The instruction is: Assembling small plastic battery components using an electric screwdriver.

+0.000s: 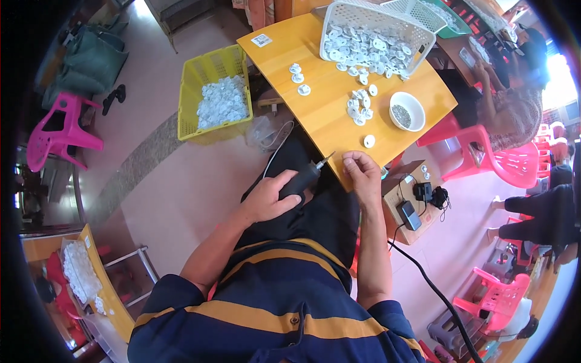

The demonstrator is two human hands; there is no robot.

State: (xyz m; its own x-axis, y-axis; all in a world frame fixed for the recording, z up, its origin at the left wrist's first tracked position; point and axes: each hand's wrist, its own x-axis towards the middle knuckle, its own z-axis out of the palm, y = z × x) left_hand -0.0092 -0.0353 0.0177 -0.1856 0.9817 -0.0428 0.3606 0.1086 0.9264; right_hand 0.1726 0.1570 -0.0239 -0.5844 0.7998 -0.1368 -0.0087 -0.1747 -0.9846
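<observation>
A black electric screwdriver (304, 181) is hovering at the table's near edge, its long axis slanting and its bit pointing away from the person and rightward, toward the right hand. The left hand (266, 198) is wrapping around its body. The right hand (363, 173) is pinching thumb and fingers together by the table corner; whether it is gripping anything small, I cannot tell. The wooden table (281, 51) is bearing round white plastic parts (359, 112), a white bowl (417, 110) holding small metal pieces and a white basket (427, 43). A yellow crate (189, 78) is standing on the floor (157, 187).

A yellow table (275, 54) bears a white basket (387, 15), bowl (417, 112) and white parts (353, 111).
</observation>
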